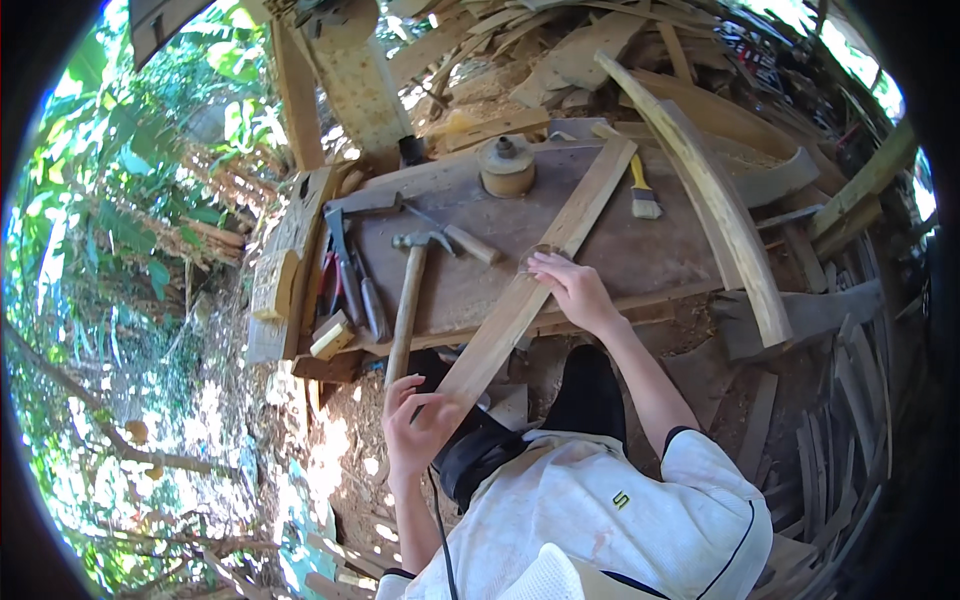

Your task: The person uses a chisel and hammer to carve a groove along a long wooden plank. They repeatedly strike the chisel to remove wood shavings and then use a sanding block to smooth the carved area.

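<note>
Head view shows my left hand (415, 425) gripping the near end of a long wooden slat (535, 280), fingers curled around it. The slat runs diagonally away to the far right across the workbench (650, 250). My right hand (570, 285) presses on its middle — fingers bent, holding a small piece of sandpaper (538, 256) against the wood. Just left of the slat lies a hammer (410, 290); further left, pliers (345, 265). A paintbrush (642, 190) rests at the far right.
</note>
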Demonstrator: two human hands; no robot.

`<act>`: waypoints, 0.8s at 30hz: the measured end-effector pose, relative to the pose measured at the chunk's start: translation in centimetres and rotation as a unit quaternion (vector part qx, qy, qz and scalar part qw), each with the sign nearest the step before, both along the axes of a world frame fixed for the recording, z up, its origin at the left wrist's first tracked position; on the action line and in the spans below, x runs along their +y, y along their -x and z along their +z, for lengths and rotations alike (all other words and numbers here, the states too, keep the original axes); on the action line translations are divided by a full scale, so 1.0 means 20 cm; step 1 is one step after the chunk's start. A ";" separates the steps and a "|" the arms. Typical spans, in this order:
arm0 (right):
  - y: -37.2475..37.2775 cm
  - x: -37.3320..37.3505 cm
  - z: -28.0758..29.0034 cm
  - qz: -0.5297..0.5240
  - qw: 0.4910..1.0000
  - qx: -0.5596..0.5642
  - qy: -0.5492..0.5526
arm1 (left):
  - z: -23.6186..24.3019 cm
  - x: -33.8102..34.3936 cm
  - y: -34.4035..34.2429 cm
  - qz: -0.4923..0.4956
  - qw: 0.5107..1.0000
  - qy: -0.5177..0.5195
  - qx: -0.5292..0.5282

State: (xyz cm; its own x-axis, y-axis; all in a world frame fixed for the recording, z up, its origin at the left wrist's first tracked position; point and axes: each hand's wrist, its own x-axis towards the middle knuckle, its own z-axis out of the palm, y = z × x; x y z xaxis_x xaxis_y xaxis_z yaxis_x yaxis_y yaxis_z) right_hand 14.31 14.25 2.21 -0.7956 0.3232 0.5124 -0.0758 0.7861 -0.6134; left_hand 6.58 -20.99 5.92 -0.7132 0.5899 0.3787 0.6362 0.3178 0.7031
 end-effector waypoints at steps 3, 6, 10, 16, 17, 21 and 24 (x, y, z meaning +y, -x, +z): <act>0.00 -0.01 -0.01 -0.007 1.000 0.000 0.025 | -0.01 -0.05 0.00 0.029 0.997 -0.057 -0.048; 0.00 -0.02 0.01 -0.025 0.999 -0.013 0.026 | -0.01 -0.01 -0.03 0.064 0.989 -0.134 -0.018; 0.00 -0.02 0.00 -0.022 0.999 -0.015 0.027 | 0.00 0.02 0.01 0.097 0.966 -0.180 0.160; 0.01 -0.02 0.00 -0.024 0.999 -0.008 0.023 | 0.08 0.07 0.05 0.143 0.892 -0.210 0.374; 0.01 -0.02 0.00 -0.021 0.999 -0.008 0.023 | 0.09 0.08 0.06 0.139 0.889 -0.218 0.378; 0.01 -0.02 0.00 -0.021 1.000 -0.004 0.002 | 0.12 0.09 0.09 0.138 0.880 -0.238 0.386; 0.01 -0.02 0.01 -0.015 1.000 -0.006 -0.002 | 0.11 0.04 0.12 0.115 0.908 -0.231 0.330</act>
State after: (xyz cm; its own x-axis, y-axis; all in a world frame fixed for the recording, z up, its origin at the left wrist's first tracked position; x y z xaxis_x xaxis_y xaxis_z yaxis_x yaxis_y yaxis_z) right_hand 14.15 13.78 2.31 -0.7910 0.3460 0.5046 -0.0446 0.7899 -0.6116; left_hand 4.18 -20.23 8.06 -0.3250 0.1232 0.9376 0.9215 0.2642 0.2847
